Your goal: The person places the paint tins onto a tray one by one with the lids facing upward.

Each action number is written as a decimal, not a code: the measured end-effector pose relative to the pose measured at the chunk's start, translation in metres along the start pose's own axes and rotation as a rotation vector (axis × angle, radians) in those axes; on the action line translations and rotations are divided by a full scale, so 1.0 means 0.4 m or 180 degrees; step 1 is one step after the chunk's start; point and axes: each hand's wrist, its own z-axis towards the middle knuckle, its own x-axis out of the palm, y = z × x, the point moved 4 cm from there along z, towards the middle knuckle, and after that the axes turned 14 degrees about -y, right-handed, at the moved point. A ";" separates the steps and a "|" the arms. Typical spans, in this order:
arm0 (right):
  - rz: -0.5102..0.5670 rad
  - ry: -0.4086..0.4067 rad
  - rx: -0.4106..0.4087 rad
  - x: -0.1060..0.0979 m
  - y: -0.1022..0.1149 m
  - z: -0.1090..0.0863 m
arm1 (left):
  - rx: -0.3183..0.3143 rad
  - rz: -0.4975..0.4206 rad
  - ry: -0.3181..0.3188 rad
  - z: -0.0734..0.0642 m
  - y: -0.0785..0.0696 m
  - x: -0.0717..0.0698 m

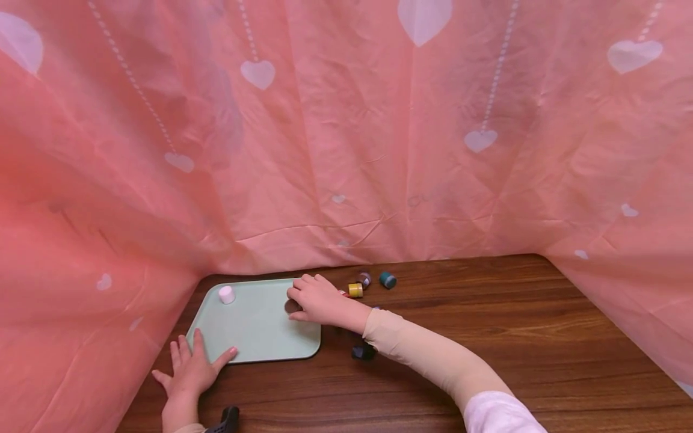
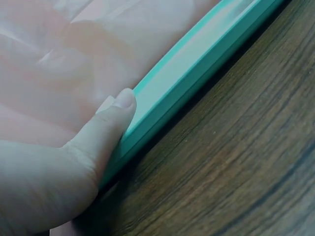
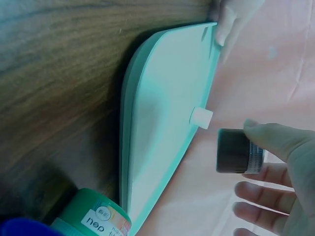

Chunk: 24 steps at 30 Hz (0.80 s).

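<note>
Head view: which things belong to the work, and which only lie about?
Likely belong:
brown jar, in right hand
tray, touched by left hand
pale jar, on tray

Lying about, perhaps for later:
yellow jar
purplish jar
teal jar
dark object

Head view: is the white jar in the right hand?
No, the white jar sits on the tray, while the right hand grips a dark jar.

Right wrist view: blue object (image 3: 27, 228) cut off; print (image 3: 255, 158) on dark jar (image 3: 232, 151) blurred.
</note>
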 end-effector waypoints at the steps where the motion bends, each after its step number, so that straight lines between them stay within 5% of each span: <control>1: -0.0002 -0.0029 -0.0011 0.002 0.002 0.006 | 0.0021 0.0001 -0.0015 0.001 0.003 0.001; 8: -0.0187 -0.0148 -0.0143 0.026 0.015 0.044 | 0.0146 0.0024 -0.0032 0.003 0.013 0.003; 24: -0.0264 0.0017 -0.0160 0.096 0.052 0.124 | 0.0147 0.0041 -0.0046 0.006 0.012 0.003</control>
